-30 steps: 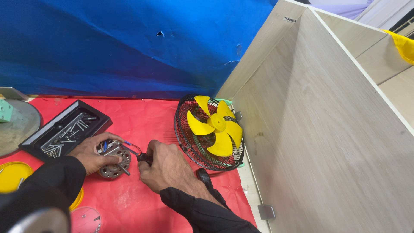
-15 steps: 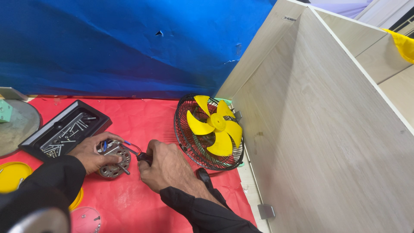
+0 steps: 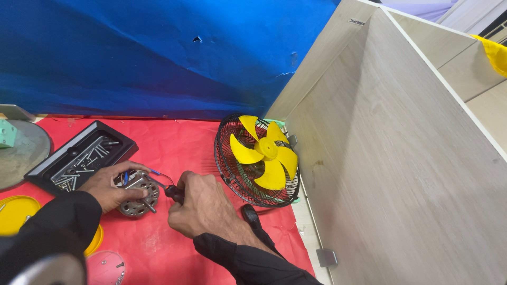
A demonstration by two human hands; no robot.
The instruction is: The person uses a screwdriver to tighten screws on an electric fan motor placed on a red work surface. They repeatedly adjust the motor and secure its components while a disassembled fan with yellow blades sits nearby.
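Note:
A small grey fan motor [image 3: 138, 193] with a protruding shaft and blue and red wires lies on the red cloth [image 3: 174, 142]. My left hand [image 3: 108, 186] grips it from the left. My right hand [image 3: 203, 207] is closed around a dark-handled screwdriver [image 3: 173, 193] whose thin shaft points left at the motor. Both forearms wear black sleeves. Right of the hands, a black wire fan guard [image 3: 255, 160] with yellow blades [image 3: 264, 152] leans against a wooden panel.
A black tray of screws [image 3: 79, 158] sits left of the motor. A yellow round part [image 3: 13, 216] and a pink disc [image 3: 104, 266] lie near the front left. A grey round base [image 3: 21, 153] is far left. A pale wooden partition [image 3: 401, 158] fills the right; blue sheet [image 3: 148, 58] behind.

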